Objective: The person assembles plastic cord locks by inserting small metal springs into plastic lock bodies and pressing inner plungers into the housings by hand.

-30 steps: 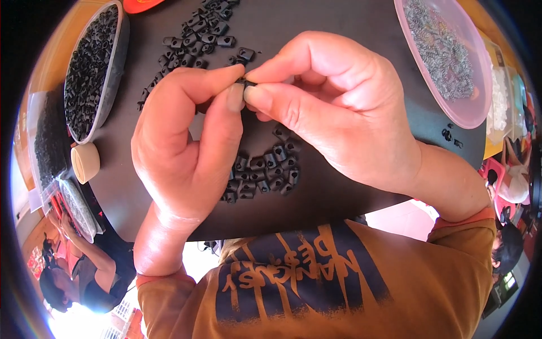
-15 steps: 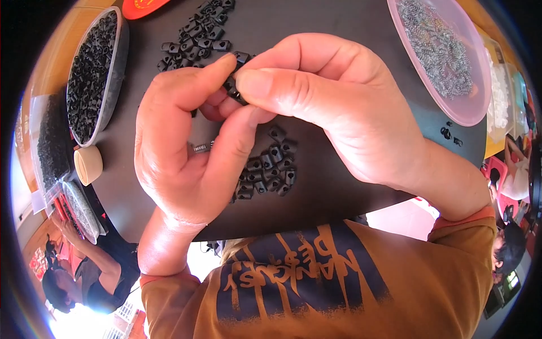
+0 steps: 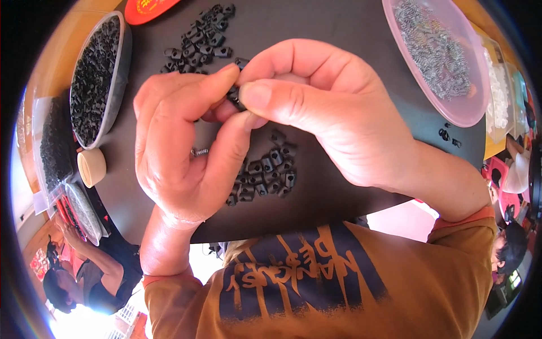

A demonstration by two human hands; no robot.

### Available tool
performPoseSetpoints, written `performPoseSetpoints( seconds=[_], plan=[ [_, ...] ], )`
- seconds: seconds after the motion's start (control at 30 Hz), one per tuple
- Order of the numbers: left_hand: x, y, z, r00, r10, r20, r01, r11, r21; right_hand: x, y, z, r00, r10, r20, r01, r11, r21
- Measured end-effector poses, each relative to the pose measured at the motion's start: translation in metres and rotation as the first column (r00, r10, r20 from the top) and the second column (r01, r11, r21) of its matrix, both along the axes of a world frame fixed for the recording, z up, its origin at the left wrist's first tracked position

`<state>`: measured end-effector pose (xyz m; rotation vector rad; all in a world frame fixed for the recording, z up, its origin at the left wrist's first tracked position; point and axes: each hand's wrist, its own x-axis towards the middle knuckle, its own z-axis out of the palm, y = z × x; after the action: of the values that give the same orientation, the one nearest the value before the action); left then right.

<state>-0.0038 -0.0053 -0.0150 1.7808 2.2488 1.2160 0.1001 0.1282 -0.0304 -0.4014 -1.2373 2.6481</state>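
Both hands are meeting above the dark tray, the left hand and right hand pinching one small black clip between their fingertips, directly over the nearer pile of clips

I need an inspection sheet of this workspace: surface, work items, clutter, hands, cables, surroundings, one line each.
Surface: dark round tabletop, bare patches between piles.
Work items: small black part pinched between both hands; loose black parts below the hands; another pile above.
Clutter: grey tray of black parts; pink bowl of metal springs; one spring; beige cap; red object; bagged parts.
Hands: left hand and right hand both grip the part.
Cables: nothing seen.
Surroundings: other people at the lower left and right edge.
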Motion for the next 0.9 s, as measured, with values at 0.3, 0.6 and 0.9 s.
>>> performPoseSetpoints(
  seconds=[0.3,0.6,0.9],
  plan=[
    [-0.004,0.010,0.014,0.959,-0.005,-0.283,0.007,1.000,0.004,0.000,0.003,-0.013,0.977,0.042,-0.210,-0.079,0.982,-0.174],
    [-0.035,0.105,0.067,0.977,0.169,0.131,-0.180,0.980,0.083,-0.001,0.018,-0.015,0.986,-0.115,-0.118,0.108,0.992,-0.065],
    [-0.010,0.147,0.083,0.956,0.292,0.000,-0.292,0.956,0.007,-0.014,0.030,-0.011,0.956,-0.263,-0.127,0.269,0.962,0.032]
  ],
)
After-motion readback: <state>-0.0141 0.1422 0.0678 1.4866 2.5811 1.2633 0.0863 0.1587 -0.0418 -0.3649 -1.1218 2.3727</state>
